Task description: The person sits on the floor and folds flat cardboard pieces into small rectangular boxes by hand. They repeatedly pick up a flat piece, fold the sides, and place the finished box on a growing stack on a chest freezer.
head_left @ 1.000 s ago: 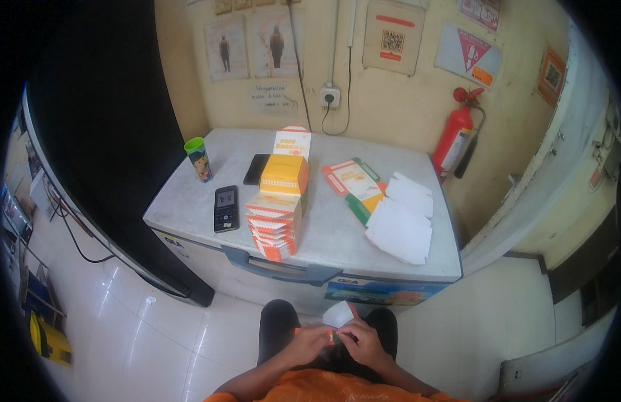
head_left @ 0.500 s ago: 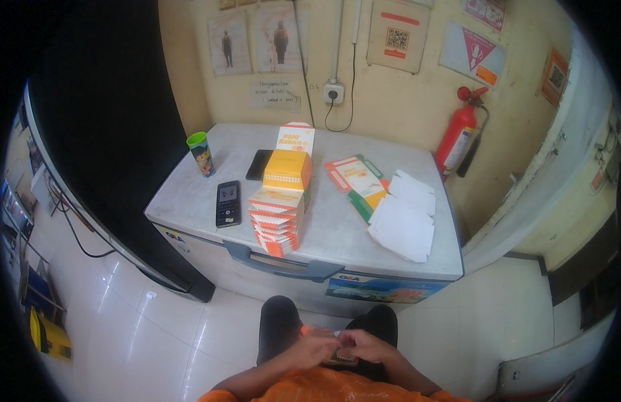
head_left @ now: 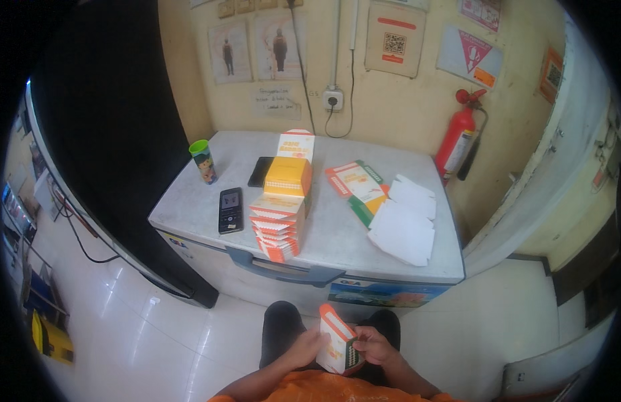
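Over my lap I hold a small cardboard box [head_left: 335,343], white with orange and green edges, partly folded into shape. My left hand [head_left: 310,346] grips its left side. My right hand [head_left: 374,346] pinches the green edge on the right, its fingertips partly hidden by the card. Ahead on the white chest freezer [head_left: 337,258] stands a stack of folded boxes [head_left: 278,231] in orange, white and yellow. To the right of it lie flat box blanks [head_left: 404,224], some with their plain white side up, beside a printed orange and green blank [head_left: 356,181].
A lit phone [head_left: 230,210] and a dark flat object [head_left: 259,172] lie left of the stack, near a green cup [head_left: 203,161]. A red fire extinguisher [head_left: 455,141] hangs right of the freezer. A yellow object [head_left: 52,338] stands on the floor far left.
My hands were close together low over my lap, mostly covering the card. Now they are farther apart, and the box is raised upright between them in plain sight.
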`<control>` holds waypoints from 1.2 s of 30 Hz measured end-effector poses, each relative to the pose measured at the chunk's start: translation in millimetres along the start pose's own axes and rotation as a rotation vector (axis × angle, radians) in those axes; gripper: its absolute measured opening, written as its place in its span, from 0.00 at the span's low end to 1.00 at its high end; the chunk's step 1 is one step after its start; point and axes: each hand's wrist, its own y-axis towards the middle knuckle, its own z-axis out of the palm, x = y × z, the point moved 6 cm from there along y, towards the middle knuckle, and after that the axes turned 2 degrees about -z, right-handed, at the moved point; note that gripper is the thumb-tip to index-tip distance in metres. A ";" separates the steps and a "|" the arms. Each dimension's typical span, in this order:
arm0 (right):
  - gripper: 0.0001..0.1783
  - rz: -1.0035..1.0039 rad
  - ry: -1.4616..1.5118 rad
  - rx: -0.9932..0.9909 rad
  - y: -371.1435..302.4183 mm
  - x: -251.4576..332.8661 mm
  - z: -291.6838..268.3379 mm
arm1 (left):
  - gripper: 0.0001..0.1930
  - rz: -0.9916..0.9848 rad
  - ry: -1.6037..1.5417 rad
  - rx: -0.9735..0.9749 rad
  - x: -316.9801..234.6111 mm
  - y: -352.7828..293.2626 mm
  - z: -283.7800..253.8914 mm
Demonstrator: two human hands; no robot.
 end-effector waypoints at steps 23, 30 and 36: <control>0.13 -0.734 -1.489 -0.584 11.1 31.3 56.8 | 0.15 0.238 0.522 -0.176 -62.3 -11.1 25.2; 0.09 -0.672 -1.062 -0.683 7.9 31.6 45.4 | 0.14 0.268 0.295 -0.207 -41.9 -12.5 23.0; 0.09 -0.446 -1.470 -0.062 26.8 40.2 62.2 | 0.12 0.287 0.053 -0.043 -58.5 -15.2 34.6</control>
